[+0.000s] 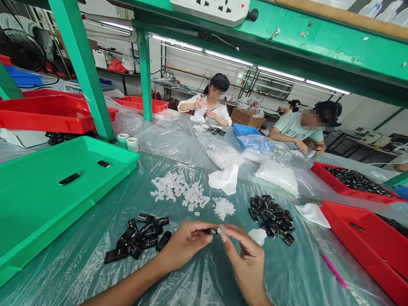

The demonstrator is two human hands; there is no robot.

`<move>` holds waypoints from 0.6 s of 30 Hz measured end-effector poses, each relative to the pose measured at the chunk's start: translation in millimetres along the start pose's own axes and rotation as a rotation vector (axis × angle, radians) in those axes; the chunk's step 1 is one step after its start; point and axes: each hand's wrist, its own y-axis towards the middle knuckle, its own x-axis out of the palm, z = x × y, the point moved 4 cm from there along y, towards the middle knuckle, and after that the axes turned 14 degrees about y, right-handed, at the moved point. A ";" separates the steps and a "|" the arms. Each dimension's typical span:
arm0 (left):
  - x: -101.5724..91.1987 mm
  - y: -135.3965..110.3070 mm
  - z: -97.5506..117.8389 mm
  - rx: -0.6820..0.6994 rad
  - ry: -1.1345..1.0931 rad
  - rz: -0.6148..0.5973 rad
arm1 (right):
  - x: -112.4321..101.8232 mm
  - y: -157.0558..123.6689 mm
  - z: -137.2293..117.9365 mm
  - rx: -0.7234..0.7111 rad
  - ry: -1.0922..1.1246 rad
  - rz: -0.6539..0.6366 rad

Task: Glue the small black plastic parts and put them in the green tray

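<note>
My left hand (184, 244) pinches a small black plastic part (210, 231) at its fingertips. My right hand (247, 257) meets it from the right, its thumb and forefinger pinched on a tiny white piece (220, 230) against the black part. Left of my hands lies a loose group of black parts (139, 240). A second heap of black parts (272, 216) sits to the right. Small white pieces (179, 190) and finer white bits (223, 207) are scattered just beyond my hands.
A green tray (38, 200) holding two black parts stands at left. Red trays (371, 239) lie at right, more red trays (41, 111) at back left. Bags of white parts (277, 173), tape rolls (129, 141), a pink stick (333, 270). Two people work across the plastic-covered table.
</note>
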 end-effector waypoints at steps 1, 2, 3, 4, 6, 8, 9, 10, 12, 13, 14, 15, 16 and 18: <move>1.1 -0.9 0.5 -0.004 0.021 -0.012 | 1.4 0.2 -1.1 -0.012 -0.007 -0.019; 1.6 -1.6 1.2 -0.002 0.048 -0.016 | 2.6 0.5 -1.6 -0.020 -0.013 -0.034; 1.7 -2.1 2.3 0.007 0.082 -0.013 | 3.5 0.7 -1.7 -0.022 -0.016 -0.045; 1.3 -2.5 3.7 0.020 0.120 -0.002 | 4.0 0.7 -1.5 -0.022 -0.015 -0.050; 0.4 -3.0 7.3 0.049 0.187 0.019 | 4.4 0.3 -0.2 -0.017 -0.008 -0.054; 0.2 -3.6 11.3 0.074 0.232 0.021 | 3.9 -1.1 1.7 -0.002 -0.010 -0.049; 0.6 -4.0 13.0 0.083 0.238 0.011 | 3.6 -2.1 2.7 0.005 -0.015 -0.044; 1.4 -4.3 14.4 0.088 0.231 -0.007 | 3.4 -3.2 3.7 0.014 -0.022 -0.039; 3.1 -4.5 15.5 0.085 0.189 -0.049 | 3.4 -5.7 6.3 0.043 -0.033 -0.024; 3.9 -4.3 15.2 0.078 0.162 -0.071 | 3.8 -6.9 8.0 0.063 -0.030 -0.017; 4.5 -3.7 14.4 0.069 0.138 -0.090 | 4.4 -8.1 10.0 0.090 -0.018 -0.007; 4.9 -3.0 13.2 0.059 0.118 -0.104 | 5.3 -9.3 12.3 0.121 0.007 0.003; 4.8 -2.0 11.8 0.051 0.101 -0.112 | 6.5 -10.4 14.7 0.154 0.038 0.014; 4.1 -0.4 8.8 0.042 0.074 -0.115 | 9.3 -12.0 19.1 0.210 0.111 0.033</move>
